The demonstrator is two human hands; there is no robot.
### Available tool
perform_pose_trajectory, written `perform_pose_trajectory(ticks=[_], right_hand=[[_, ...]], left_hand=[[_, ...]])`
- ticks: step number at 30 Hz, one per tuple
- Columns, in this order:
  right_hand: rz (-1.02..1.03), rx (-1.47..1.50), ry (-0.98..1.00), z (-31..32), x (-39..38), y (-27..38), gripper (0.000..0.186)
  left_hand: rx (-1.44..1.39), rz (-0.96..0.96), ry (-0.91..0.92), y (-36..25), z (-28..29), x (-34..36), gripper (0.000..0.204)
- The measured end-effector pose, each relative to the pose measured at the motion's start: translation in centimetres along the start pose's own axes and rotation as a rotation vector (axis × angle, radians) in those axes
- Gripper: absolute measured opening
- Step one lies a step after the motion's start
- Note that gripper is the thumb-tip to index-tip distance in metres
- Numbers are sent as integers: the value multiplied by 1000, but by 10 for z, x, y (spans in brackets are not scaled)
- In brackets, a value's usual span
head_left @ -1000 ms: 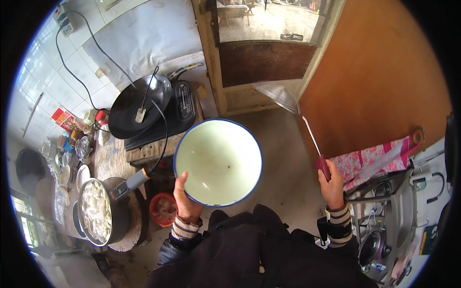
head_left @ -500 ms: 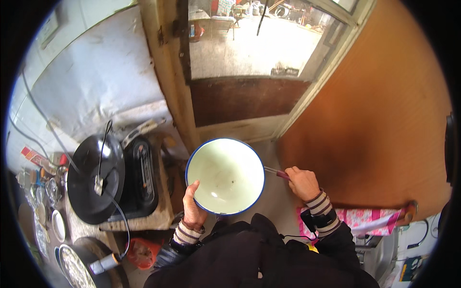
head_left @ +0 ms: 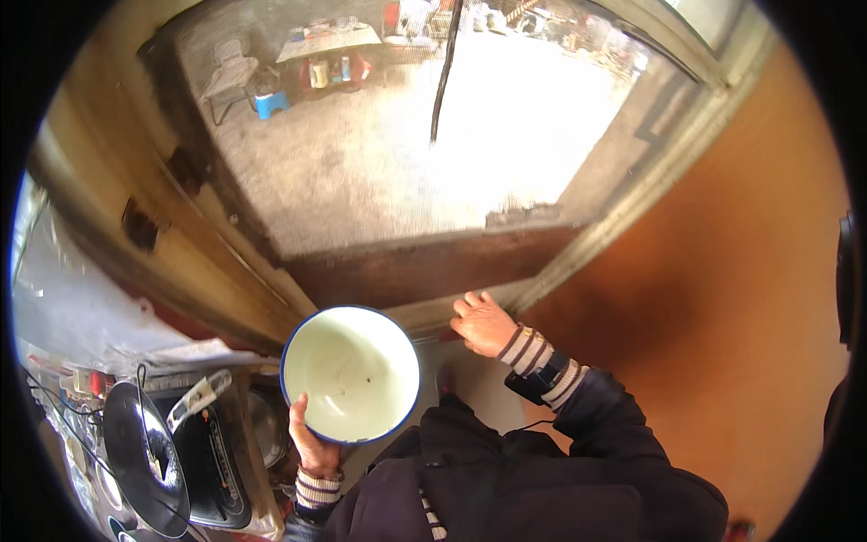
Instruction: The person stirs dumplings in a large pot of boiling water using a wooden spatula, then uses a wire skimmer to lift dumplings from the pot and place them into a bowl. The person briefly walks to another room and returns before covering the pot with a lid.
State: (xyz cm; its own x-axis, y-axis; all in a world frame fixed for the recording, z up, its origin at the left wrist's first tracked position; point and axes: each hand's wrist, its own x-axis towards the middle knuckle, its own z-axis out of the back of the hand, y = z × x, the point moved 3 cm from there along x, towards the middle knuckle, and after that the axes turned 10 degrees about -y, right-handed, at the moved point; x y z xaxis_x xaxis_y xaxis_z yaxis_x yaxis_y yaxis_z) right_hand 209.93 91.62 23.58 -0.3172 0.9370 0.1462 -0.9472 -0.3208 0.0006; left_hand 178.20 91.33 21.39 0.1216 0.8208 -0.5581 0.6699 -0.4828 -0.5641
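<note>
A white enamel basin (head_left: 352, 375) with a dark blue rim is tilted toward me, its inside showing small dark specks. My left hand (head_left: 313, 440) grips its lower left edge, thumb over the rim and the other fingers hidden beneath. Off to the right of the basin, apart from it, my right hand (head_left: 485, 325) reaches toward the bottom of the screened door (head_left: 433, 271). Its fingers are curled. What they hold, if anything, is hidden.
Left of me, a black wok (head_left: 135, 452) sits beside a black cooktop (head_left: 217, 452) on a cluttered counter. A wooden door frame (head_left: 135, 208) stands ahead left, an orange-brown panel (head_left: 686, 325) at right. Through the screen show a table (head_left: 330, 41) and a blue stool (head_left: 269, 104).
I have turned toward the door, which now fills more of the view. The basin has shifted left and down. My right hand has moved left and up; the red-handled utensil no longer shows.
</note>
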Motion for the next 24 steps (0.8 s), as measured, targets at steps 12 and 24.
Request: perform_pose_trajectory(ticks=[12,24], right_hand=[[194,292,-58,-53,75,-109,18],[97,165,52,-79,98,-130,25]], left_hand=[[-71,-230,-263,16,-106,42,59],[-63,-125,-208,2,-131,118,56]])
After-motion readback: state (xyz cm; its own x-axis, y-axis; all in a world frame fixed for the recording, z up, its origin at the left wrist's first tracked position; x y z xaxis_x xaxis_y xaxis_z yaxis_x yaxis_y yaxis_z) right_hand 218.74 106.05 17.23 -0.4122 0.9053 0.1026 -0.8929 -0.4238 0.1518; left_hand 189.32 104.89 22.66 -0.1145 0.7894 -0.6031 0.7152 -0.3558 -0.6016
